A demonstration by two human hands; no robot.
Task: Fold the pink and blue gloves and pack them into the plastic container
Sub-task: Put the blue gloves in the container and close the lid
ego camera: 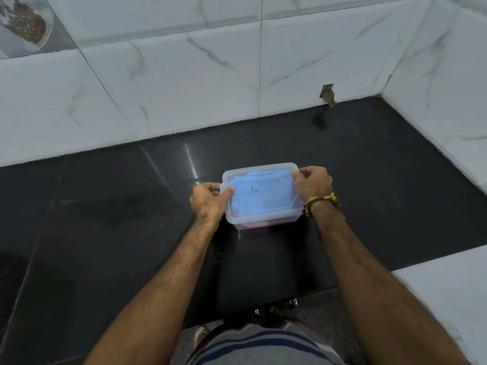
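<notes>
Tabletop (105, 206): dark polished stone, glossy, with a streak of reflected light near the middle. Faint smudges left of centre.

Wall tiles (184, 80) along the far edge: white with grey marble veining. The same tile runs down the right edge.

Far right corner: a small broken hole (327, 93) in the tile at its base, with a dark stain (319, 121) on the stone just below it.

Top left: one decorative tile (25, 22) with a brown printed motif, too blurred to read.

Near edge: striped grey and navy clothing (263, 346).

Both arms reach forward, left hand (208, 198) and right hand (313, 181) with fingers curled inward, thumbs on top.
</notes>
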